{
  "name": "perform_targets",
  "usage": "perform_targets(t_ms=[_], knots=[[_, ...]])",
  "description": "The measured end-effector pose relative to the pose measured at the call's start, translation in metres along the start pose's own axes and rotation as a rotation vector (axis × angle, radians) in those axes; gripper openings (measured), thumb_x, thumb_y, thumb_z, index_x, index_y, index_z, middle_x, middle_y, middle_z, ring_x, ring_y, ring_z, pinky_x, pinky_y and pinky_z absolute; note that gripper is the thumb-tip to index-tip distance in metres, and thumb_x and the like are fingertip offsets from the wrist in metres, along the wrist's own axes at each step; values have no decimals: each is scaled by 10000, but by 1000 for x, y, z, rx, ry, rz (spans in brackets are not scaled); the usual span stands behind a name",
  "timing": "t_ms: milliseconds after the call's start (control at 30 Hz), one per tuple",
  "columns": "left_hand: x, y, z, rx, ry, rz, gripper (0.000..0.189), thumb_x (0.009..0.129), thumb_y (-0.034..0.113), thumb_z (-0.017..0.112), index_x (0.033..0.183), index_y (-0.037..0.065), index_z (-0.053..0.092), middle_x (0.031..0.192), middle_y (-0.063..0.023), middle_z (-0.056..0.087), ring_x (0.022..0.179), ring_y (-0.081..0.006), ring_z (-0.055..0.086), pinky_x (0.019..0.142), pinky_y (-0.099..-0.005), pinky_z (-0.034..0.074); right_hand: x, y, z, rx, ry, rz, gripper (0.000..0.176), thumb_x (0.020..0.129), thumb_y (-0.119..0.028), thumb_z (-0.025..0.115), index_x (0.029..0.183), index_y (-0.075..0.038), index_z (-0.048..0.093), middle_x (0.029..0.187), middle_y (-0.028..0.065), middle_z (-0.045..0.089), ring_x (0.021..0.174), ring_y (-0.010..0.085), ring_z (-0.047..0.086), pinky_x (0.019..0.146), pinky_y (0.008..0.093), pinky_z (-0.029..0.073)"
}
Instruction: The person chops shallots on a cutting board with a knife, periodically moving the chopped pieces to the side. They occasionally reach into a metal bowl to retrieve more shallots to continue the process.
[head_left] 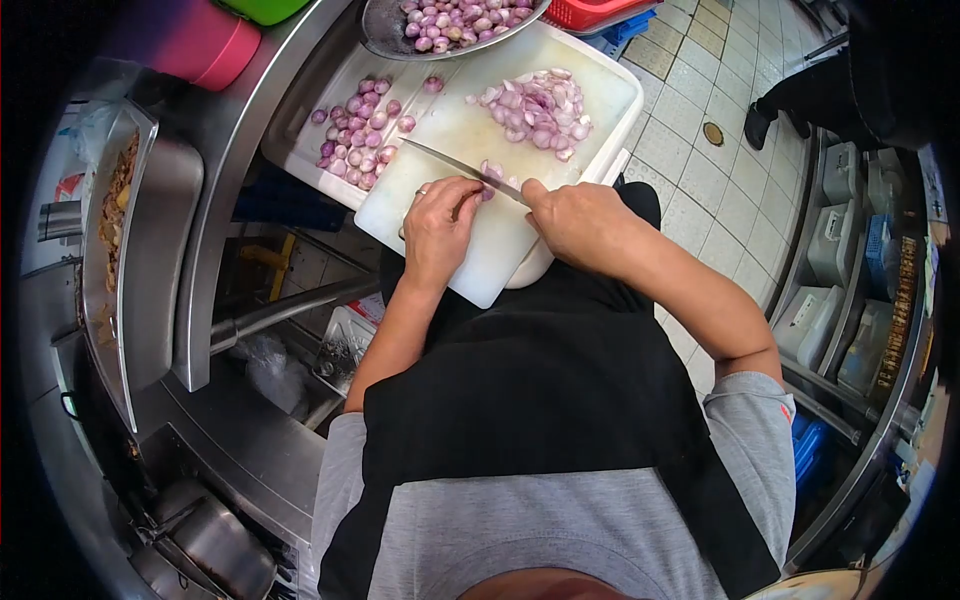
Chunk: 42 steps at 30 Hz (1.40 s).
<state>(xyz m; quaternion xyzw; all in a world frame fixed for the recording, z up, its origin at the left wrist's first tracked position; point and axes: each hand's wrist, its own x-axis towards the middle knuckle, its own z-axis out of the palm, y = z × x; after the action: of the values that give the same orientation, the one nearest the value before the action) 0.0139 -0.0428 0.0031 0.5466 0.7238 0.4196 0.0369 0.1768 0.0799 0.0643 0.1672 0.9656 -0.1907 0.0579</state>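
Note:
My right hand [575, 222] grips the handle of a knife [445, 160], its blade pointing up and left across the white cutting board [440, 238]. Against the blade's near side, my left hand [440, 222] pinches a shallot [487, 190] with its fingertips. A few cut slices lie just beyond the blade. Farther up the board is a pile of sliced shallots [540, 110]. Whole peeled shallots [358, 132] are gathered to the left in a white tray [300, 150], on which the board rests.
A metal bowl [375, 35] of whole shallots stands at the far end of the tray. A steel counter edge [225, 180] runs along the left, with a pink bucket [225, 60] on it. Shelves with grey bins [830, 235] line the right. Another person's shoe [757, 125] shows on the tiled floor.

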Motion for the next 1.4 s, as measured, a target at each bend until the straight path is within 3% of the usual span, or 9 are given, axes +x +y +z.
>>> perform_targets(t_ms=[100,200,367,567,767,900,1000,1100,1400], knots=[[-2,-2,1,-1,19,-6,147,783,12,707,930,29,702,942,-109,697,881,-296,646,789,-381,514,-3,-3,5,-14,-38,29,229,961,-215,522,1017,-5,449,674,191,651,652,395,657,579,502,514],[-1,0,1,6,31,5,152,778,9,711,927,30,700,937,-108,696,878,-296,647,786,-382,514,7,6,27,55,107,-17,231,958,-216,526,1013,-1,460,678,192,654,660,396,661,582,497,518],[-3,-1,1,13,34,1,148,775,11,714,921,30,693,935,-109,696,872,-298,649,784,-383,516,2,-4,-2,-22,-41,46,242,952,-223,535,1017,-5,452,683,200,655,665,396,663,585,497,520],[-3,-1,2,12,59,13,139,775,16,717,910,34,690,924,-107,695,871,-298,651,780,-385,516,7,2,31,86,116,5,235,950,-212,540,1003,1,456,678,207,650,663,406,659,588,502,518],[-5,-2,2,36,54,13,141,773,20,722,910,34,689,921,-104,695,870,-296,651,786,-381,516,1,-8,-7,8,-78,37,245,953,-220,538,1005,-1,441,675,210,648,662,408,656,584,508,514],[-4,-2,2,34,59,19,139,775,20,721,910,35,690,920,-104,694,868,-293,650,786,-379,515,5,-5,25,76,23,55,253,951,-230,541,986,4,449,671,221,641,662,416,653,589,510,516],[-5,-1,2,44,55,30,142,778,25,723,917,37,693,926,-102,694,867,-293,648,784,-380,514,13,7,32,182,51,101,275,954,-251,543,1000,11,471,706,257,637,720,435,652,650,517,510],[-3,3,3,72,64,80,143,786,45,726,925,34,696,939,-103,694,869,-291,646,788,-383,512,18,28,19,423,-61,88,305,958,-283,553,1067,-5,493,790,302,634,835,463,634,755,531,469],[3,4,7,143,23,117,116,797,55,716,910,37,692,943,-93,692,872,-281,645,787,-384,507,6,16,11,116,21,66,266,954,-246,549,1010,4,478,715,246,644,718,438,650,654,525,509]])
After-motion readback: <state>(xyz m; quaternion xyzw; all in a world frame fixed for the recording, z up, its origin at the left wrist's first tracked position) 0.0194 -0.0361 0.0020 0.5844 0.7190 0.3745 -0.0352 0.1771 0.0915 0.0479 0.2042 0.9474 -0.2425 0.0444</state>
